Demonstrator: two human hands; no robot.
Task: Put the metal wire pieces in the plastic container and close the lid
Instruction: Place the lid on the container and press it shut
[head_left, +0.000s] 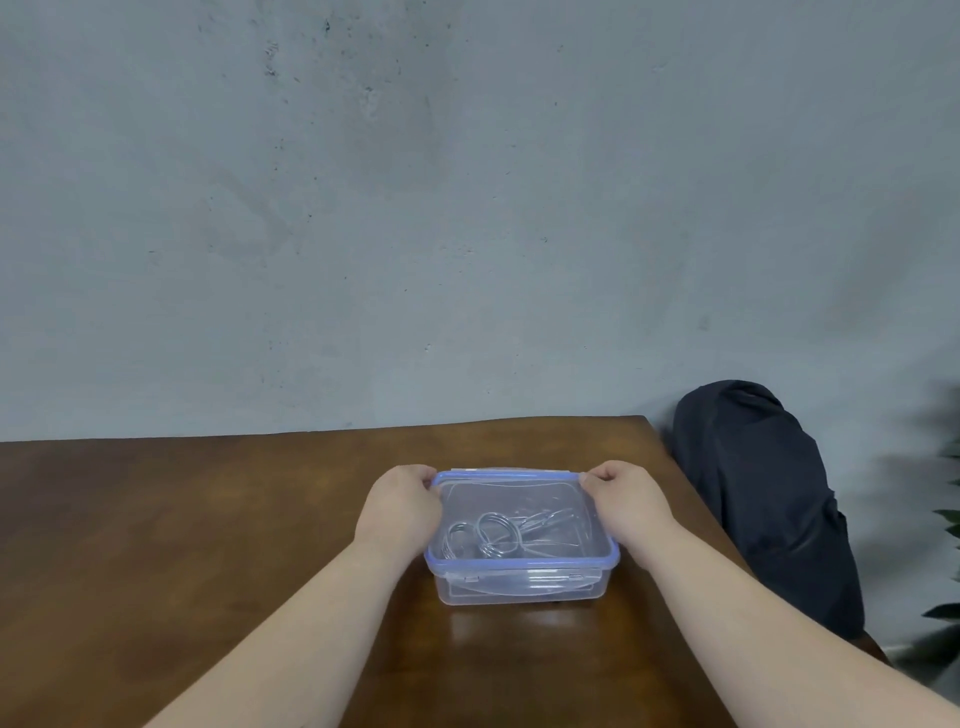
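Observation:
A clear plastic container (519, 587) stands on the brown wooden table. Its clear lid (519, 491) with a blue rim lies on top of it. Through the lid I see several shiny metal wire pieces (493, 535), rings and bent loops, lying inside. My left hand (402, 506) grips the lid's far left corner with curled fingers. My right hand (626, 496) grips the far right corner the same way. The front latch flap hangs down against the container's near wall.
The wooden table (208, 545) ends at a grey wall behind and at an edge just right of the container. A dark bag or cloth-covered chair (763, 499) stands past that right edge. Green plant leaves (948, 519) show at the far right.

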